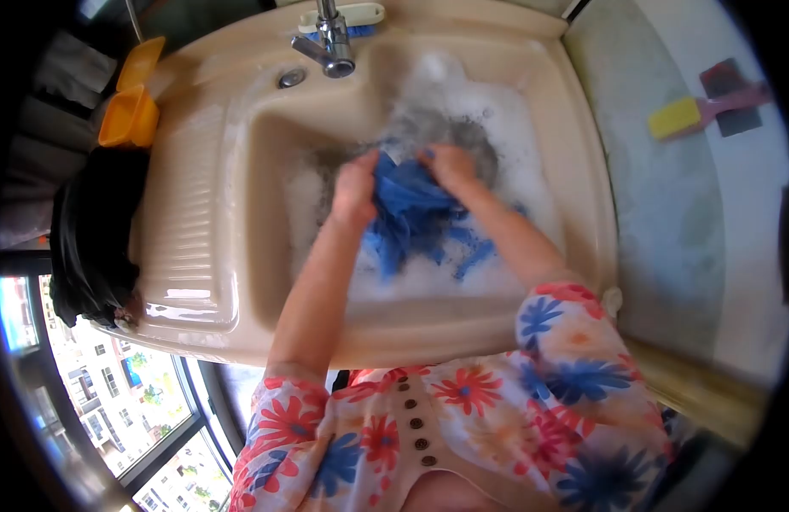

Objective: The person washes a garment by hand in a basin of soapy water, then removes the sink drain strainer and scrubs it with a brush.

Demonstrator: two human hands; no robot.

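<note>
A wet blue cloth point(409, 205), perhaps a garment, is stretched between my two hands over the sink basin point(270, 171). My left hand point(355, 189) grips its left upper edge with the fingers closed. On the other side, my right hand point(450, 168) is closed on the upper right part of the cloth. Its lower end hangs into soapy water point(505, 128) covered with white foam. More blue fabric point(475, 256) shows through the suds below my right hand. Grey, darker water lies just beyond my hands.
A chrome faucet point(333, 51) rises at the back, near a brush point(347, 17) with blue bristles. Black cloth point(100, 230) drapes over the left edge beside the ribbed drainboard point(185, 205). An orange container point(128, 117) stands behind it. A pink-and-yellow brush point(697, 115) is at the right.
</note>
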